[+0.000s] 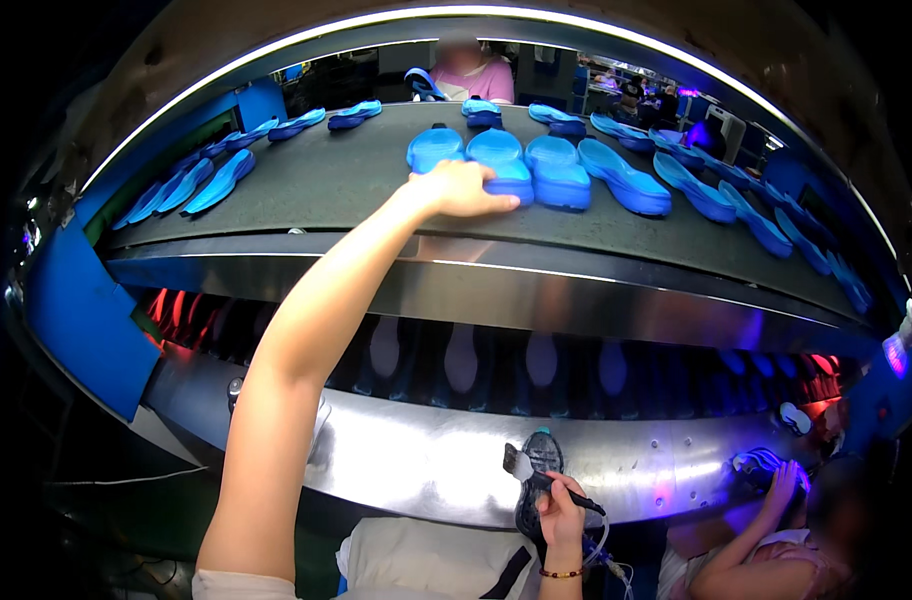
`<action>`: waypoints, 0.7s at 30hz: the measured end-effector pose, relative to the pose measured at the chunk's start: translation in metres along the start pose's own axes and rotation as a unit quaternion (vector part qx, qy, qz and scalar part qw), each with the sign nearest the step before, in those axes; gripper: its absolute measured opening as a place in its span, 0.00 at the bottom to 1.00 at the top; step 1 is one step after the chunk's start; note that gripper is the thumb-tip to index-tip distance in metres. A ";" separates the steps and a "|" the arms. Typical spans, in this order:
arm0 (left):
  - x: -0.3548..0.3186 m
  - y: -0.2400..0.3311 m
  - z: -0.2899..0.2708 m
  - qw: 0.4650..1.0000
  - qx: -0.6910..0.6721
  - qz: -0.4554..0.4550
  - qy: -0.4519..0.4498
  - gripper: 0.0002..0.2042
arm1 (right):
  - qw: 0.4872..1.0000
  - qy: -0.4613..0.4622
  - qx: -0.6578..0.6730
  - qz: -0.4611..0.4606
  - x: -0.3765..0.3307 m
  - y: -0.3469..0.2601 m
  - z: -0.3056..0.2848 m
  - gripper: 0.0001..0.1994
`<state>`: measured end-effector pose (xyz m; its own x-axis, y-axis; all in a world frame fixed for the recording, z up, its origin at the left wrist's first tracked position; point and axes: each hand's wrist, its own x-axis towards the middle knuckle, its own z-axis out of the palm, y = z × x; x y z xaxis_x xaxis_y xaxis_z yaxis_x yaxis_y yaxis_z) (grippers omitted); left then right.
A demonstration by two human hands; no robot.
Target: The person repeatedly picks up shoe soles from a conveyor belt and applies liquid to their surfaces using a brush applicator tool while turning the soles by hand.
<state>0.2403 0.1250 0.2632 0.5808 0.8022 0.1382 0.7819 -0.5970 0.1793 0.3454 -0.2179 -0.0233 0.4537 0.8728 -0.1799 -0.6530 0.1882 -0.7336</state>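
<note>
My left hand (463, 190) reaches over the dark conveyor belt and is closed at the near ends of two blue shoe soles, a left one (436, 148) and a right one (498, 152). Its thumb lies against the right sole's near end; the other fingertips are partly hidden. Low in front of me, my right hand (563, 515) grips a flat brush (519, 463) with a dark handle, from which a thin tube runs. Under the brush, a black shoe outsole (544, 452) rests on the metal ledge. Whether my right hand also touches the outsole, I cannot tell.
More blue soles (559, 170) stand along the conveyor belt (316, 180). A metal ledge (416, 455) fronts a lower slot with dim sole shapes and red-lit ends. One co-worker (776, 555) handles a shoe part at the lower right; another person (473, 80) is behind the belt.
</note>
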 end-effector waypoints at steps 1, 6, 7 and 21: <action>0.004 -0.006 -0.004 0.997 -0.048 0.054 -0.010 0.34 | 1.000 -0.003 0.002 0.007 -0.002 0.000 0.000 0.10; 0.032 0.023 0.008 0.985 -0.085 0.147 -0.004 0.31 | 0.999 0.012 0.045 -0.007 0.002 0.000 0.001 0.10; 0.038 0.032 0.011 0.984 -0.092 0.155 -0.012 0.31 | 0.998 0.020 0.052 -0.011 0.001 0.000 0.001 0.10; -0.094 0.000 0.008 0.888 -0.257 0.207 0.321 0.11 | 0.997 0.065 -0.001 -0.033 -0.011 -0.010 -0.022 0.09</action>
<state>0.1874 0.0500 0.2427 0.4167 0.4440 0.7933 0.2289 -0.8958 0.3811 0.3604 -0.2392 -0.0280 0.5706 0.7929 -0.2141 -0.6177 0.2425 -0.7481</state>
